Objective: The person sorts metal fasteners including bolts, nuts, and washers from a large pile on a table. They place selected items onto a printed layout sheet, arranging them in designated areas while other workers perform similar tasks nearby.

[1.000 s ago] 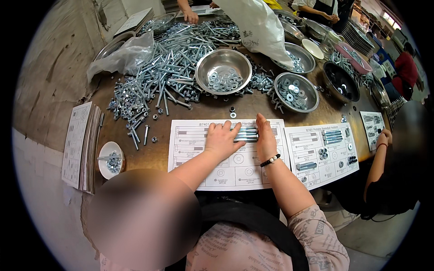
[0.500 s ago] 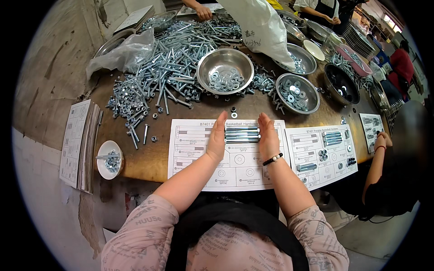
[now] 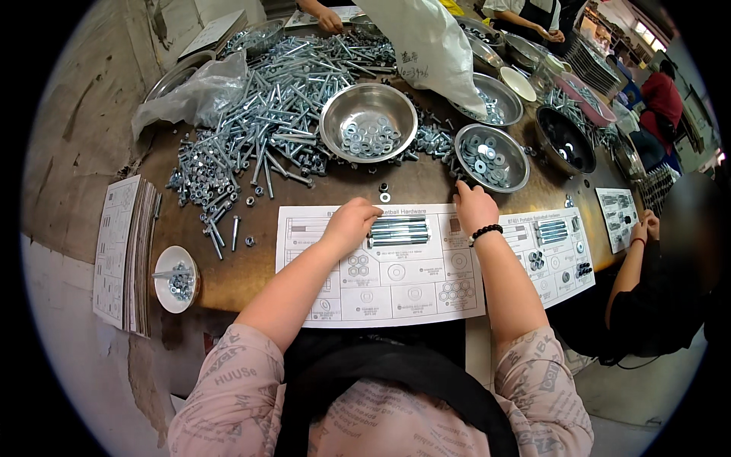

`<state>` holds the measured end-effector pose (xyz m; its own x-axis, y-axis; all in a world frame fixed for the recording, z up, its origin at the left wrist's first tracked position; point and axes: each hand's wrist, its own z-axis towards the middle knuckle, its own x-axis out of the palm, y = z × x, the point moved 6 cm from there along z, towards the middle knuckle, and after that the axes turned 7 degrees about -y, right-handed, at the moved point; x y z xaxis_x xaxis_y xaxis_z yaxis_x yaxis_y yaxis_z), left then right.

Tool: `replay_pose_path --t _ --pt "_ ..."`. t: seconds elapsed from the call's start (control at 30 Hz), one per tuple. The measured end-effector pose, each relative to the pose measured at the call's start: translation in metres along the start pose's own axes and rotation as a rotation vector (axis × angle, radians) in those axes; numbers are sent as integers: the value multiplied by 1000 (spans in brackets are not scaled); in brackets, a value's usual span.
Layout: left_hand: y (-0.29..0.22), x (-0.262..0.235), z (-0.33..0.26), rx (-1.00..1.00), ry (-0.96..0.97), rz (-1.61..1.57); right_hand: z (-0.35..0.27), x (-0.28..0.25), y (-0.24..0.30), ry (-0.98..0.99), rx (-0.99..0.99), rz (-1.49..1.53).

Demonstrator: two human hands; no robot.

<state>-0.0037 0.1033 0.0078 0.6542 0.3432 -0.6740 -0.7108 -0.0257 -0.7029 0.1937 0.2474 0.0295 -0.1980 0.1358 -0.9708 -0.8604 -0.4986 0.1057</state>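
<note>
**Kid:** What is the left hand (image 3: 352, 222) doing?

**Helper:** It rests on the paper sheet (image 3: 396, 293) on the tabletop (image 3: 251, 274). Its grip is loosely curled, and the fingers touch the left end of a little row of long bolts (image 3: 399, 231). It is not lifting them.

**Kid:** And the right hand (image 3: 474, 207)?

**Helper:** It sits at the top edge of the sheet, just under the bowl of washers (image 3: 491, 157). The fingers are bent down. I cannot tell if they pinch anything.

**Kid:** Are the bolts heavy?

**Helper:** I think each one is hard, stiff and a bit heavy for its size. They look smooth and round, so they may roll or slip.

**Kid:** Where would you grab them?

**Helper:** Around the middle, all together, or squeeze the row from both ends.
</note>
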Motion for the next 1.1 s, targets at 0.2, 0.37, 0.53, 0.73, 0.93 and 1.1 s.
replay_pose_path --t 0.2,0.37,0.53,0.73,0.93,1.1 --pt "5 0 4 30 72 -9 6 10 5 145 36 -125" --pt "-7 -1 -3 31 171 -14 4 11 10 28 -17 -116" --pt "-25 4 -14 75 180 160 3 14 8 -120 -116 -66" --pt "-26 3 -15 97 134 151 3 14 10 -286 -238 201" --pt "-28 1 -14 55 149 172 18 19 7 -194 -74 252" --pt "-25 4 -14 47 163 156 17 6 4 -199 -193 349"
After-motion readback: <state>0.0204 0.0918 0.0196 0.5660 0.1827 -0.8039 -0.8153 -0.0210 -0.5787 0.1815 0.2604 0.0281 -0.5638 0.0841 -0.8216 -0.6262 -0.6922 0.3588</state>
